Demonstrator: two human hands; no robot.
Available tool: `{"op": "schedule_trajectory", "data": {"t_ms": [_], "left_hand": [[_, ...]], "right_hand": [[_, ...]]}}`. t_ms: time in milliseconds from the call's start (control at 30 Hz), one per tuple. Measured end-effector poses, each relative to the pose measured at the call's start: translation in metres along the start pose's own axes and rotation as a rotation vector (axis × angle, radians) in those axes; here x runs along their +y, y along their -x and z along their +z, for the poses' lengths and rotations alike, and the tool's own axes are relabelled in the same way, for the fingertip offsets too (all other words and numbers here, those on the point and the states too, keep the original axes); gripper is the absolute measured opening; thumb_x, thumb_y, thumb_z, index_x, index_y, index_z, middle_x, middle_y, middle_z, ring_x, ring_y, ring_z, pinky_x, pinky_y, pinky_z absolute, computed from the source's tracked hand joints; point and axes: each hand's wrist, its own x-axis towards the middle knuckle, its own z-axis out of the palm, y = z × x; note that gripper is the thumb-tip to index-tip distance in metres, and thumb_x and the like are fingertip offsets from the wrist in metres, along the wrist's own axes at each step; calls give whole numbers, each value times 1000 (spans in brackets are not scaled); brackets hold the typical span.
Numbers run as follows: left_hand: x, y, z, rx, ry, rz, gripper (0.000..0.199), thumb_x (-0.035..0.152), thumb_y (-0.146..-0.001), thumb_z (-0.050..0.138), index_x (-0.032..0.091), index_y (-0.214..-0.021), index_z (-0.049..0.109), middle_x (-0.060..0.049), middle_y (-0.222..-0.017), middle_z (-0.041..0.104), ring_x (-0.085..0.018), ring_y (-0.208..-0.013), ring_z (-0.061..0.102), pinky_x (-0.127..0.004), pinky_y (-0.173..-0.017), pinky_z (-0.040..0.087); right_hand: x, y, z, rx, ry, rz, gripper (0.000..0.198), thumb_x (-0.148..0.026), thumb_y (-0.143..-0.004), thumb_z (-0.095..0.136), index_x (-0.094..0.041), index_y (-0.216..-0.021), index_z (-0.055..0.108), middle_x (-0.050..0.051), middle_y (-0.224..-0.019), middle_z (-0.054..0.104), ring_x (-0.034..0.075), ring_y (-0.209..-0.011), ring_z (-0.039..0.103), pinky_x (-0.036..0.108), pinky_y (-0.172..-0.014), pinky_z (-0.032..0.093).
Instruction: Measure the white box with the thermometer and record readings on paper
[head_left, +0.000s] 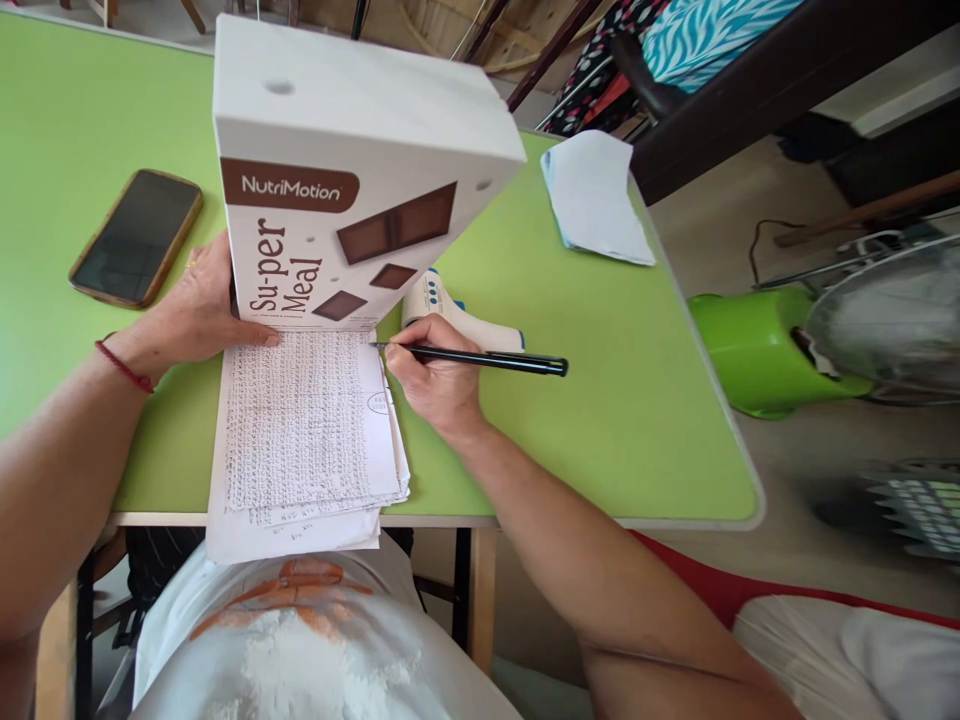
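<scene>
My right hand [439,378] is closed around a black pen [517,362], its tip touching the right edge of a handwritten sheet just below the box. That sheet tops a stack of papers [300,430], covered in dense rows of writing, with an oval mark at the right. A white NutriMotion box [300,265] stands upright across the papers' upper part. My left hand [201,310] grips its lower left edge, thumb in front along the base and touching the sheet; the other fingers are partly hidden behind the box.
Left on the green table [600,400] lies a phone [136,238] in a brown case. A white thermometer-like device [491,330] sits behind my right hand. Folded white papers [596,195] lie at the far right edge. A green bin [757,350] stands beyond the table.
</scene>
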Motion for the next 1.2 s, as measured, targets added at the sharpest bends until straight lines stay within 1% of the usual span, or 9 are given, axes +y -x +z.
{"op": "schedule_trajectory", "data": {"t_ms": [300,433,567,733,900,967,1033,1133,1200], "left_hand": [[-1,0,-1,27,-30,-10,83,60,-56,83,31,-127,51,-1,-133,54,-40,-131,41,-67,-109,27],[-1,0,-1,32,-37,-11,80,58,-56,83,29,-124,52,-2,-133,54,-40,-129,42,-65,-109,29],[0,0,-1,48,-47,-20,79,56,-56,84,28,-123,53,-4,-133,53,-40,-128,43,-64,-111,29],[-3,1,-2,54,-90,-21,81,54,-53,85,32,-124,53,-5,-133,54,-42,-127,45,-66,-109,30],[0,3,-2,77,-39,-9,79,54,-56,85,32,-124,51,-6,-130,56,-41,-125,48,-67,-106,36],[3,3,-2,100,-23,-9,84,56,-58,85,31,-129,48,-8,-131,55,-41,-125,48,-67,-106,36],[6,4,-1,144,6,5,90,56,-59,85,30,-134,44,-10,-133,53,-41,-127,47,-66,-107,35],[10,4,1,234,81,43,95,53,-60,87,25,-138,42,-13,-136,49,-41,-130,44,-63,-110,35],[11,4,2,274,140,66,91,50,-61,88,23,-137,44,-14,-135,50,-41,-130,44,-61,-110,37]], "right_hand": [[-10,7,-9,148,130,-165,5,-22,-78,56,-25,-78,51,-4,-63,56,13,-53,53,29,-52,47],[-14,6,-18,43,265,-325,13,-13,-76,55,-24,-83,55,-1,-72,62,14,-60,59,29,-56,50],[-13,9,-25,-66,470,-515,23,-2,-74,54,-21,-84,60,1,-73,64,15,-64,60,28,-55,48],[-14,14,-24,-171,588,-545,22,-2,-75,53,-20,-81,66,2,-71,62,15,-63,57,29,-54,44],[-17,15,-23,-266,538,-597,20,-7,-78,54,-19,-83,70,3,-72,59,16,-66,54,30,-57,44],[-12,12,-24,-249,451,-578,24,-9,-78,54,-19,-91,70,3,-74,60,17,-68,55,30,-58,47],[-3,7,-28,-145,432,-479,27,-11,-77,54,-18,-98,70,5,-80,61,19,-74,57,33,-62,51],[14,-4,-38,-15,636,-221,34,-17,-77,56,-12,-109,68,15,-99,63,30,-94,58,47,-79,52],[21,-10,-44,-78,778,-94,46,-21,-77,58,-7,-121,61,22,-114,61,37,-106,55,57,-90,47]]}}
